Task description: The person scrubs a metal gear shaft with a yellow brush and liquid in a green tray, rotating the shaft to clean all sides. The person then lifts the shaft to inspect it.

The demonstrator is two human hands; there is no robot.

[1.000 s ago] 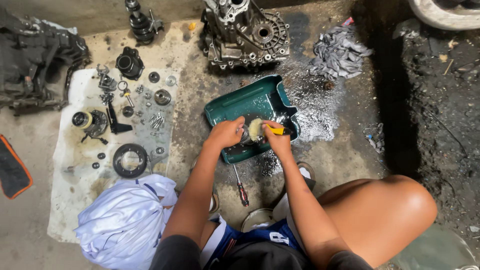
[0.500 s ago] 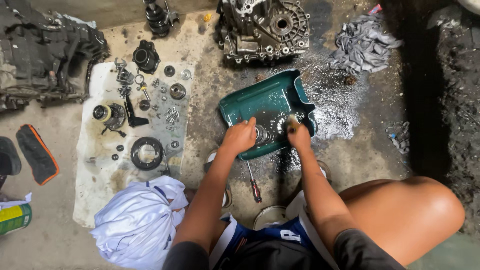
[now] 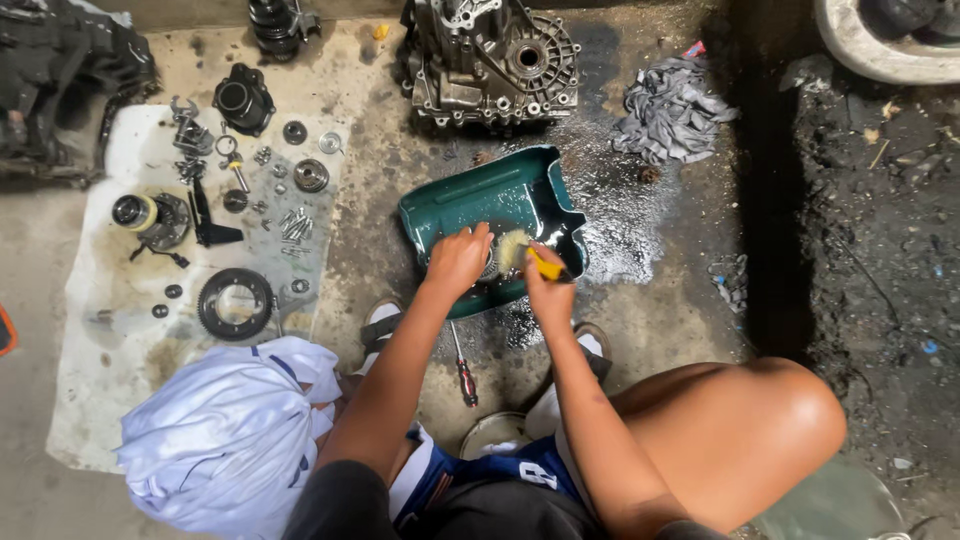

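- So the person squats on the concrete floor (image 3: 660, 330) over a green tray (image 3: 470, 200), mid-scrub on a small round metal part (image 3: 492, 262) sitting at the tray's near edge.
- Left hand (image 3: 458, 262) lies on the part, fingers curled down around it to steady it. Right hand (image 3: 545, 290) has its fingers pinched tight on a yellow-handled brush (image 3: 530, 258), the pale bristles touching the part.
- Progress-wise I'd say somewhere in the middle: plenty of bits already lie sorted on the white cloth (image 3: 110, 400) to the left, like a ring gear (image 3: 235, 303), bolts (image 3: 295, 225) and a bearing (image 3: 311, 175), but whether those are cleaned is hard to tell.
- Left to do, by my guess: this part, and likely the big gearbox housing (image 3: 495, 60) on the far side.
- The part itself looks dark, wet and mostly hidden under the hands, so not much detail.
- A wet patch (image 3: 625, 245) spreads right of the tray, and a red-handled screwdriver (image 3: 463, 370) lies near the person's feet.
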